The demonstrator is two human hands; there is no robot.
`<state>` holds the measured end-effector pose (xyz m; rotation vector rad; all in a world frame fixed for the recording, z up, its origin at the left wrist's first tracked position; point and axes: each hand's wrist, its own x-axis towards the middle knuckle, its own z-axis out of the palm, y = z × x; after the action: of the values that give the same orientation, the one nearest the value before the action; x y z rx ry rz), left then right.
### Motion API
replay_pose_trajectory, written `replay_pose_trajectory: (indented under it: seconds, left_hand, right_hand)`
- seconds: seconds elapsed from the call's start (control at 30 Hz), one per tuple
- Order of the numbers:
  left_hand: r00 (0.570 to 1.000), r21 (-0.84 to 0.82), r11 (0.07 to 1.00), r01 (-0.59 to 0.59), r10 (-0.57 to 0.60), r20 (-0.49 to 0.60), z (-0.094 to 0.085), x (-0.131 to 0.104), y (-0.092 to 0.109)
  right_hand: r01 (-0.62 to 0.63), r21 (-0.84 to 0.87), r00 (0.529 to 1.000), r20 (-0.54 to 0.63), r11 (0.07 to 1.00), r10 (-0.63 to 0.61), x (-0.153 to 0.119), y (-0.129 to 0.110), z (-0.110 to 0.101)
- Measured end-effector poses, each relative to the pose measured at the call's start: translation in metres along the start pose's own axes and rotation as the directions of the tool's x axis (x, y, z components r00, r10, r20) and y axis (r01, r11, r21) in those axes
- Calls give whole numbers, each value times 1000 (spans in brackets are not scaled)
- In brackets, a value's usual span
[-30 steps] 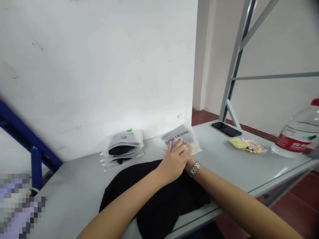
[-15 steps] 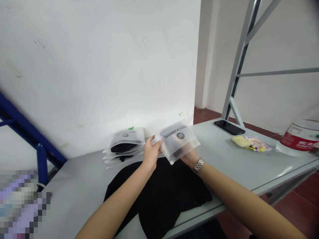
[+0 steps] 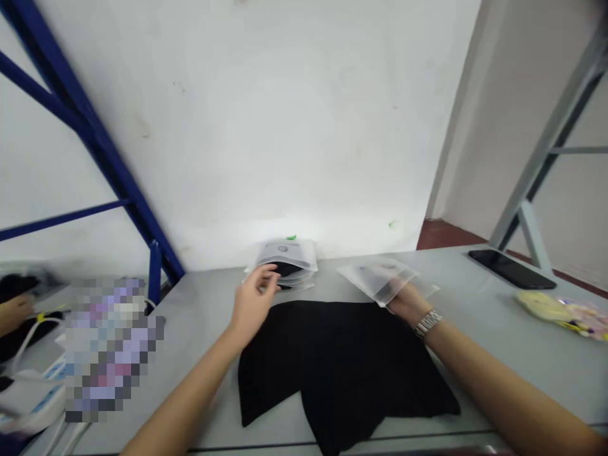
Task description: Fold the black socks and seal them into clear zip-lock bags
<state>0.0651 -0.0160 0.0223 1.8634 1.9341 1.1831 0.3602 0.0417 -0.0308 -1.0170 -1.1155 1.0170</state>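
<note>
Black fabric [image 3: 346, 361] lies spread on the grey table in front of me. My left hand [image 3: 255, 297] is above its upper left edge, fingers curled but apart, with nothing seen between them, close to a stack of frosted zip bags [image 3: 287, 256] with black contents by the wall. My right hand [image 3: 406, 301], with a metal watch at the wrist, holds a frosted translucent bag [image 3: 375, 282] over the far right edge of the fabric. Part of that hand shows blurred behind the bag.
On the right are a black phone [image 3: 510, 268] and a yellow and pink packet [image 3: 546, 310]. A power strip [image 3: 42, 392] with cables sits at the left, near another person's hand [image 3: 16, 313]. Blue frame bars [image 3: 95, 139] stand against the wall.
My left hand has let go of the frosted bag and moved left toward the stack. The bag in my right hand has lowered. The view has turned left.
</note>
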Motion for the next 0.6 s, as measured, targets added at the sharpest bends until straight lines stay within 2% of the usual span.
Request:
replay_pose_trajectory:
  seconds: [0.03,0.1,0.17,0.27,0.33,0.43,0.6]
  left_hand:
    - [996,74,995,72,-67,-66,-15,10,-18]
    - [977,170,965,198,-181,-111,-39,29,-54]
    - [958,245,928,282,-284,-31,-50,40,-84]
    - [920,328,895,303,-365,145,-43,41,-109]
    - [906,365,887,282,-372,203,-32,36,-114]
    - [913,399,885,242,-346,215,-21,30,-112]
    - [938,437,876,203,-302,170,-24,29,-99]
  right_hand:
    - [-61,48,998,17,997,60,5,2,6]
    - [-174,137,985,36,975,170,17,7,25]
    - [-243,193,970,28,951,242,31,14,48]
    - [-305,237,950,4,922,313,49,27,82]
    - [-325,245,943,3,913,334,57,34,98]
    - [-349,220,936,46,911,348,60,35,108]
    - [-401,25,914,74,916,399,39,18,95]
